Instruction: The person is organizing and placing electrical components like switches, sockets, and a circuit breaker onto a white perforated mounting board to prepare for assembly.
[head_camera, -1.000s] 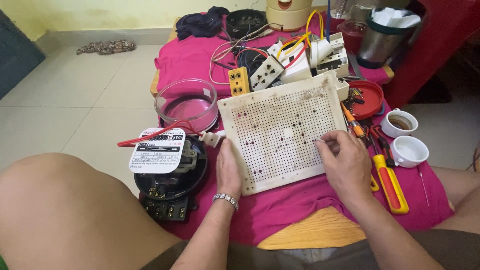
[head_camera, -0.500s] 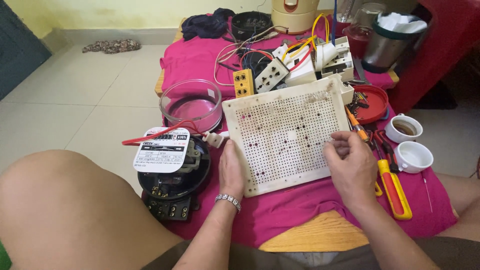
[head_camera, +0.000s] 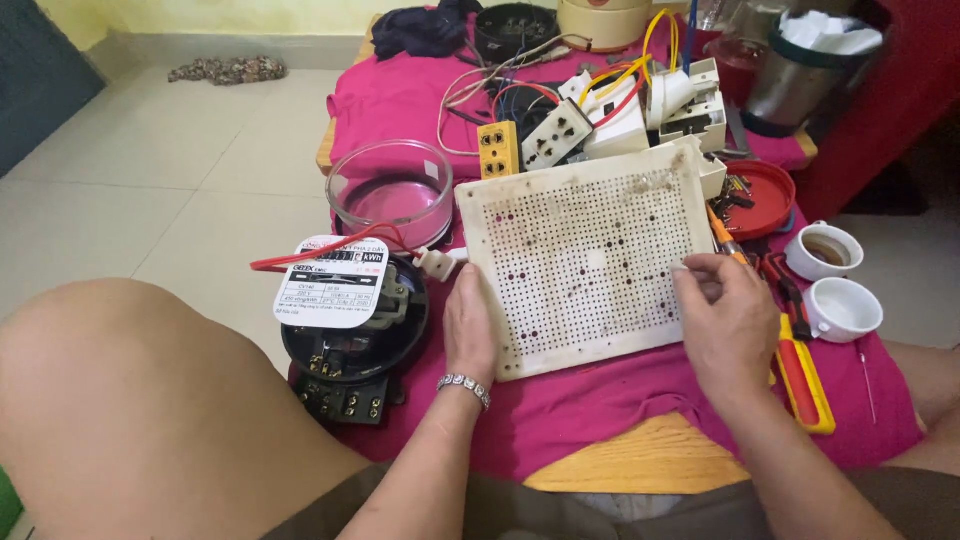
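A white perforated board (head_camera: 585, 255) with many small holes lies on a pink cloth (head_camera: 400, 100) over a low wooden table. My left hand (head_camera: 468, 325) rests flat against the board's left edge, holding it steady. At the board's right edge my right hand (head_camera: 728, 320) pinches something small and pale between thumb and fingers; what it is cannot be made out. A black round electric meter (head_camera: 350, 330) with a white label sits left of my left hand, with a red wire running across it.
A clear glass bowl (head_camera: 390, 190) stands behind the meter. Sockets and coloured wires (head_camera: 590, 115) are piled beyond the board. A red lid (head_camera: 765, 195), two white cups (head_camera: 835, 280), and red-and-yellow tools (head_camera: 800, 370) lie to the right. My bare knee (head_camera: 130, 400) fills the lower left.
The view has shifted slightly. My right hand has lifted off the board's right edge and now pinches its fingers together. My left hand stays on the left edge.
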